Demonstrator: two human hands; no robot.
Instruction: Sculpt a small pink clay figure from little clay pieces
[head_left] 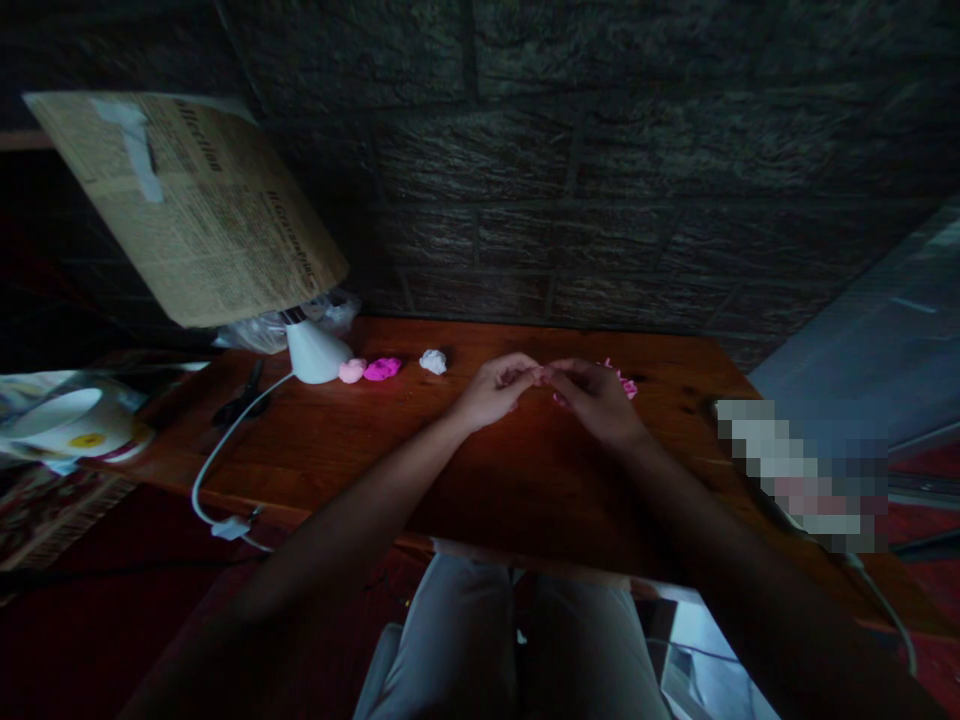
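Observation:
My left hand [499, 390] and my right hand [596, 398] meet above the middle of the wooden table [495, 480]. Both are closed, thumbs and fingertips pinched together at one spot. Whatever lies between the fingertips is too small and dim to make out. Just behind my right hand, partly covered by it, lie small pink pieces [624, 383]. Left of my hands sits a white crumpled-looking lump [433, 361]. Farther left, a magenta lump [382, 369] touches a pale pink lump [352, 371]; all three look like soft modelling clay.
A lamp with a newsprint shade [217, 210] and white base [315, 352] stands at the back left, its cord [206, 470] hanging over the front edge. Dark scissors [244, 398] lie beside it. A blurred-out object [795, 470] is at the right. A stone-patterned wall [510, 160] rises behind.

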